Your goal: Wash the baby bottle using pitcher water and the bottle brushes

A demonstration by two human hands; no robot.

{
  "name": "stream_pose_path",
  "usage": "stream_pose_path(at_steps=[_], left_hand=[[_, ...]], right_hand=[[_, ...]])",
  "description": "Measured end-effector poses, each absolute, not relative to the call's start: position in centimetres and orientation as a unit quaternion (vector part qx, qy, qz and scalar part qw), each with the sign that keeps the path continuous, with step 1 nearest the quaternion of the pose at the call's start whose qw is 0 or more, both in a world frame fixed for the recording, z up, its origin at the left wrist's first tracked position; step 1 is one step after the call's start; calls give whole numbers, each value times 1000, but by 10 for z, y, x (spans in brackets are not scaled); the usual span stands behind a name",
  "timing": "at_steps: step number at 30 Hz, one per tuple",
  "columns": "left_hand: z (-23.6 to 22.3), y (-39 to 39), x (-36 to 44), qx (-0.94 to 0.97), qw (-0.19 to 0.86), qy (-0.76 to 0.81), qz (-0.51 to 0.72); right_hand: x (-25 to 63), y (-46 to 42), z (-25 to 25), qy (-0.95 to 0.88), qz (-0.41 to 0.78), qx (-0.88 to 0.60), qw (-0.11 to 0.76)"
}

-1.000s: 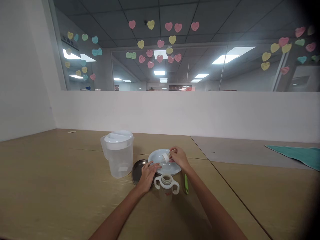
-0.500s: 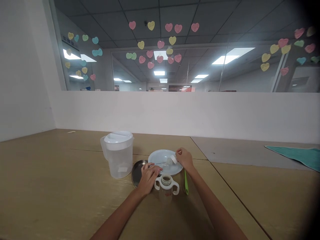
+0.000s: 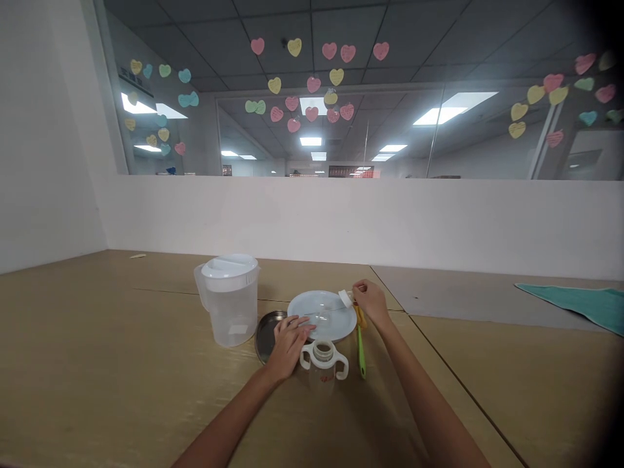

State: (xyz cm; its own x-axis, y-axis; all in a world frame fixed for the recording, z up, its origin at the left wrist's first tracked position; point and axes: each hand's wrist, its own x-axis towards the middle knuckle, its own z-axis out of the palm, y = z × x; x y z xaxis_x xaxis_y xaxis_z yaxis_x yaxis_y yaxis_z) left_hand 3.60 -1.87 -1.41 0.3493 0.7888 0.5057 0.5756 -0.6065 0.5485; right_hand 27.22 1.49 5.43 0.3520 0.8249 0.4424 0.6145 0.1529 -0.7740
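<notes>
Right hand (image 3: 370, 302) pinching cap (image 3: 346, 298) at plate's (image 3: 296, 304) right rim; left hand (image 3: 288, 343) at near-left rim, can't tell if gripping; best keep pinch light, wrist steady, bottle (image 3: 322, 374) unbumped

White wall (image 3: 341, 218), wide window (image 3: 402, 84) above — stuck with pink, yellow, green, blue heart notes (image 3: 336, 77), dark grid ceiling (image 3: 205, 32) and bright light panels (image 3: 458, 107) behind glass, brown seamed tabletop (image 3: 121, 370) — grey section (image 3: 463, 296) right.
</notes>
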Motion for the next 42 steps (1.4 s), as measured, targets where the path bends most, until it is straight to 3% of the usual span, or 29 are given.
stream_pose_path(at_steps=[7, 12, 20, 25, 37, 42], left_hand=[[-7, -27, 35, 783, 78, 417, 455], [-2, -37, 36, 767, 37, 386, 511], [-3, -36, 38, 738, 56, 384, 552], [-1, -37, 37, 728, 32, 414, 546], [-9, -37, 36, 750, -7, 380, 542], [-5, -38, 33, 777, -3, 361, 516]], right_hand=[[256, 8, 67, -601, 166, -584, 520], [221, -22, 86, -697, 228, -497, 464], [171, -66, 94, -817, 41, -461, 342], [175, -60, 84, -834, 12, -431, 345], [196, -43, 85, -836, 166, -368, 373], [210, -38, 89, -780, 374, -341, 368]])
